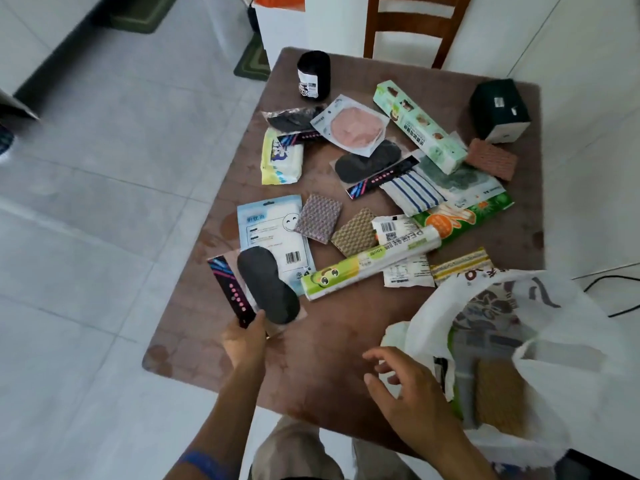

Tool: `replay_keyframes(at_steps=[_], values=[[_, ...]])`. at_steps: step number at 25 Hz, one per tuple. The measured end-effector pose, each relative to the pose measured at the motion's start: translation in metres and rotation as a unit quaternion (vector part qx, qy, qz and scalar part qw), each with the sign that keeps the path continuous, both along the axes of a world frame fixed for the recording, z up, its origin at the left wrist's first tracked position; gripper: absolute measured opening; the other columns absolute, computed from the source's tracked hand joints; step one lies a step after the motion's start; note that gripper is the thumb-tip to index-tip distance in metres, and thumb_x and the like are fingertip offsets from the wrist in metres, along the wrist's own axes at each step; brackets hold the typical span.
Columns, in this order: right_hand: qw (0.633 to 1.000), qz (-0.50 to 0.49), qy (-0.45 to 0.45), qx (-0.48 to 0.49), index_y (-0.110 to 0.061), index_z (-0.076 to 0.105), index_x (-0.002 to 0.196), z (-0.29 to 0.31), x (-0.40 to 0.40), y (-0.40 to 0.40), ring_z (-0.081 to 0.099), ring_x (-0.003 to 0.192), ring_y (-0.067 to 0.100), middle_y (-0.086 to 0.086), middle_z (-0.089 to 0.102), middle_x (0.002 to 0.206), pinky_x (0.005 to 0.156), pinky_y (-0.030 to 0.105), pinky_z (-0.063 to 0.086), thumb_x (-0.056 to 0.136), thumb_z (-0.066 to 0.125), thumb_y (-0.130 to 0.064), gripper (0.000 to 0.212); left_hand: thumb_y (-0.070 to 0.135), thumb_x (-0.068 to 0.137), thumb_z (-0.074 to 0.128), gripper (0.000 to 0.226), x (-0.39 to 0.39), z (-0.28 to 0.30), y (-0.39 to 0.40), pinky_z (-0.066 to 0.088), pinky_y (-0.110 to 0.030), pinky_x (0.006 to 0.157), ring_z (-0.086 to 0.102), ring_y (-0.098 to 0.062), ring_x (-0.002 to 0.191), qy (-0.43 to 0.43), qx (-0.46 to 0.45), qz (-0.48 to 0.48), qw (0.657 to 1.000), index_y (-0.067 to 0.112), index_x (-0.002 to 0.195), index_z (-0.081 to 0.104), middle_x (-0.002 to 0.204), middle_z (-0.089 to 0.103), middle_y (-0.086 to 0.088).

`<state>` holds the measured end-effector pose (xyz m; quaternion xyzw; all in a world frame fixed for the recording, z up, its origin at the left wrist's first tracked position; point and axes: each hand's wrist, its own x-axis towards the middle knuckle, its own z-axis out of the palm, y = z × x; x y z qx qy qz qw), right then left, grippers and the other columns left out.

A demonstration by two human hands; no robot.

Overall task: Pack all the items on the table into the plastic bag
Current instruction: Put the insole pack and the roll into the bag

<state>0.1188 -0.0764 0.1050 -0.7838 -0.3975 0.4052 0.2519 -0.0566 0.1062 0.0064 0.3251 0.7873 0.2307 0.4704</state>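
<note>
My left hand (246,341) grips the near end of a clear packet holding a black insole (266,285), lifted over the table's left front. My right hand (405,386) hovers with fingers spread beside the white plastic bag (554,341), which stands open at the right front with a tan sponge (498,396) inside. Spread over the brown table (332,341) lie a green roll of bags (367,265), a blue-white packet (273,233), scouring pads (320,218), wet wipes (280,157), a pink puff packet (356,126) and a long green box (419,126).
A black roll (313,76) stands at the table's far left, a dark green box (498,110) at the far right. A wooden chair (412,26) is behind the table. Grey floor tiles lie to the left, a black cable (613,285) to the right.
</note>
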Motion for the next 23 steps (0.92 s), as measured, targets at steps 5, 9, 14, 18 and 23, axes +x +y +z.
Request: replay_keyframes(at_steps=[5, 9, 14, 18, 23], values=[[0.945, -0.203, 0.249, 0.055, -0.044, 0.05, 0.124, 0.016, 0.02, 0.004, 0.062, 0.108, 0.006, -0.02, 0.061, 0.123, 0.089, 0.028, 0.053, 0.074, 0.078, -0.037, 0.058, 0.027, 0.048, 0.078, 0.037, 0.02, 0.081, -0.041, 0.041, -0.034, 0.061, 0.054, -0.022, 0.065, -0.264, -0.023, -0.226, 0.937, 0.008, 0.076, 0.062, 0.068, 0.059, -0.006], [0.847, -0.373, 0.355, 0.131, -0.017, 0.068, 0.114, 0.029, 0.061, -0.011, 0.069, 0.104, 0.027, 0.008, 0.074, 0.11, 0.091, 0.044, 0.053, 0.075, 0.078, -0.01, 0.042, 0.019, 0.071, 0.084, 0.031, 0.095, 0.118, -0.089, 0.052, -0.022, 0.063, 0.07, -0.008, 0.079, -0.27, -0.033, -0.456, 0.847, 0.021, 0.097, 0.067, 0.083, 0.075, 0.009], [0.904, -0.405, 0.134, -0.045, -0.015, 0.066, 0.107, 0.008, 0.144, -0.082, 0.067, 0.092, 0.02, 0.008, 0.073, 0.106, 0.075, 0.031, 0.054, 0.084, 0.066, -0.004, 0.026, 0.013, 0.084, 0.071, 0.018, 0.148, 0.096, -0.116, 0.057, -0.032, 0.077, 0.067, -0.009, 0.082, -0.184, 0.037, -0.547, 0.816, 0.022, 0.099, 0.067, 0.09, 0.073, 0.004], [0.949, -0.219, -0.056, -0.22, -0.021, 0.045, 0.129, -0.013, 0.151, -0.107, 0.059, 0.109, 0.027, 0.01, 0.058, 0.127, 0.09, 0.037, 0.051, 0.084, 0.064, -0.025, 0.049, 0.008, 0.083, 0.07, 0.019, 0.151, 0.088, -0.122, 0.054, -0.021, 0.071, 0.067, -0.007, 0.084, -0.151, 0.069, -0.521, 0.837, 0.025, 0.093, 0.068, 0.09, 0.072, 0.009], [0.969, -0.232, -0.082, -0.04, -0.027, 0.046, 0.133, -0.003, 0.125, -0.084, 0.05, 0.123, 0.02, -0.002, 0.052, 0.137, 0.103, 0.036, 0.045, 0.09, 0.062, -0.03, 0.047, 0.019, 0.072, 0.067, 0.031, 0.152, 0.056, -0.052, 0.05, -0.035, 0.078, 0.064, -0.026, 0.093, 0.044, 0.183, -0.465, 0.865, 0.015, 0.103, 0.067, 0.1, 0.069, -0.005]])
